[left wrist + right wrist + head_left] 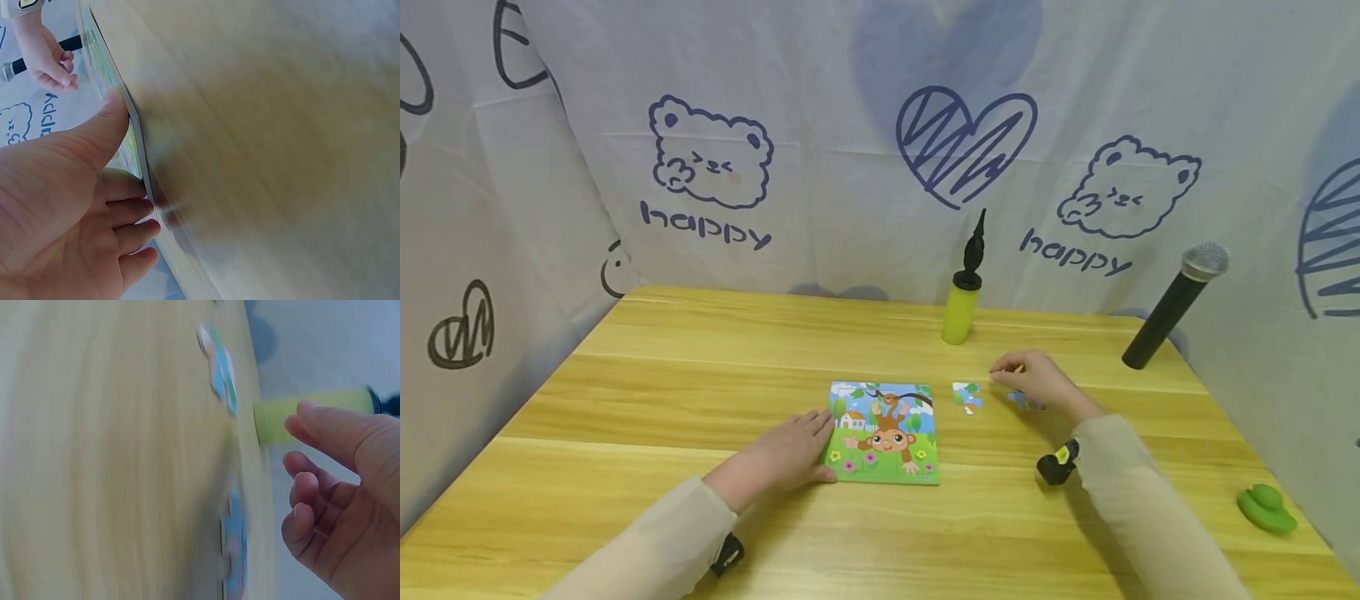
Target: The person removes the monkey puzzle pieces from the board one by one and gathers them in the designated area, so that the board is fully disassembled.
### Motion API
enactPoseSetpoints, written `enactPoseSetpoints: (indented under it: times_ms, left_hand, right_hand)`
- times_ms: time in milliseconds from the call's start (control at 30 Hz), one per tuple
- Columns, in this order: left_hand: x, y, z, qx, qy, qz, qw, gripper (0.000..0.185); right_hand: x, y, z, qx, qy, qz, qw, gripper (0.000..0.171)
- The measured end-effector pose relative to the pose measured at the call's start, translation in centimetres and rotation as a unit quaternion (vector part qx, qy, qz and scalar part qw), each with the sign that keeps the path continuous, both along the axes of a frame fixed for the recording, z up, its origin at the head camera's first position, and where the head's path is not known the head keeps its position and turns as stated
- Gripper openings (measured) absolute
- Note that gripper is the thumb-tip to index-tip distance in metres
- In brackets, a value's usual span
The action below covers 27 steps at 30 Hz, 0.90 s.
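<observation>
Monkey puzzle board [883, 429] against the left hand [786, 454]; loose pieces nearer the right hand [1033, 379].
Board at lower centre of frame, roughly square, no clear long axis; left hand's relaxed, nearly straight fingers touch its left edge, thumb at lower-left corner. Loose piece [966, 395] lies just right of board, between it and right hand, slightly taller than wide; blue pieces [1017, 399] partly hidden by right hand, count unclear. Right hand right of centre, fingers loosely curled, nothing visibly pinched. Wood-grain tabletop [662, 375]; yellow-green pump [958, 317] above centre, microphone [1161, 325] at right, printed cloth [827, 192] behind.
</observation>
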<state>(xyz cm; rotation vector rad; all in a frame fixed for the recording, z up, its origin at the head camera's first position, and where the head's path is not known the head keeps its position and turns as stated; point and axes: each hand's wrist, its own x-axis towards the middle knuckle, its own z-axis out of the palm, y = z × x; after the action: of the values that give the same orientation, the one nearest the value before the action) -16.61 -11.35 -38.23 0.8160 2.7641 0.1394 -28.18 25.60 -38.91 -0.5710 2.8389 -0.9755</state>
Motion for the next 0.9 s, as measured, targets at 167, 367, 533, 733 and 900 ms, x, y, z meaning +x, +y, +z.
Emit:
enactPoseSetpoints:
  times_ms: [167,367,533,733,900]
  left_hand:
    - [0.0,0.0,0.0,0.002,-0.003,0.0,1.0,0.074]
    - [-0.2,0.0,-0.1,-0.002,-0.002,-0.001,1.0,0.074]
    - [-0.2,0.0,-0.1,-0.001,-0.004,-0.001,1.0,0.074]
    - [-0.1,0.0,0.0,0.003,-0.002,-0.002,1.0,0.074]
    - [-0.1,0.0,0.1,0.004,0.005,-0.005,1.0,0.073]
  right_hand:
    - [0.4,-2.6,-0.2,-0.007,-0.016,0.019,1.0,0.018]
    - [1.1,-5.5,-0.3,-0.032,-0.042,0.065,0.996,0.018]
    - [1.6,-7.6,-0.4,-0.034,-0.055,0.106,0.992,0.021]
    - [2.3,-10.0,-0.3,-0.021,-0.063,0.142,0.988,0.022]
    - [2.2,-11.0,-0.5,0.003,-0.058,0.169,0.984,0.019]
